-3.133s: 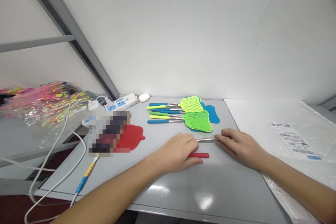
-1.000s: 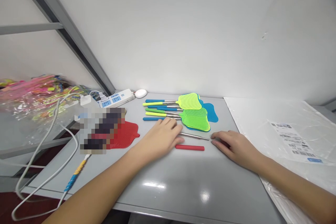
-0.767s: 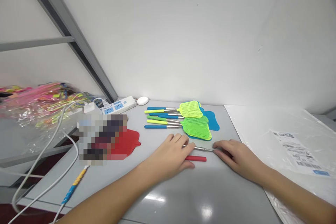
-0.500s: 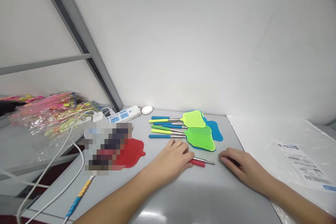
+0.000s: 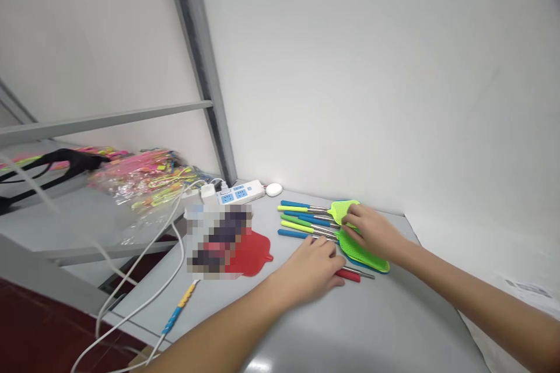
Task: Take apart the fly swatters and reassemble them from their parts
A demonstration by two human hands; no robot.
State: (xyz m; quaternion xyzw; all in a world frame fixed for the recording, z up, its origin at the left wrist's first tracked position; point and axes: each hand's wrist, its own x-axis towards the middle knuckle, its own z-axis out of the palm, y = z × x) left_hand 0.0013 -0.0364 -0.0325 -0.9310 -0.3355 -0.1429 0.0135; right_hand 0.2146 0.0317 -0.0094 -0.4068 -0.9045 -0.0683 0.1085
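Red handle (image 5: pixel 350 276) and metal rod (image 5: pixel 366 274), lower centre-right: partly covers both with curled left hand (image 5: pixel 315 265), reaches over green swatter (image 5: pixel 366 256) with half-open right hand (image 5: pixel 371 230), unclear whether gripping with either.

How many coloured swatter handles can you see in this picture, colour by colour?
Blue handles: 4
Yellow handles: 2
Green handle: 1
Red handle, partly hidden: 1
Total visible: 8

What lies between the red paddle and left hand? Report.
Only bare tabletop separates the left hand from the red paddle in the head view.
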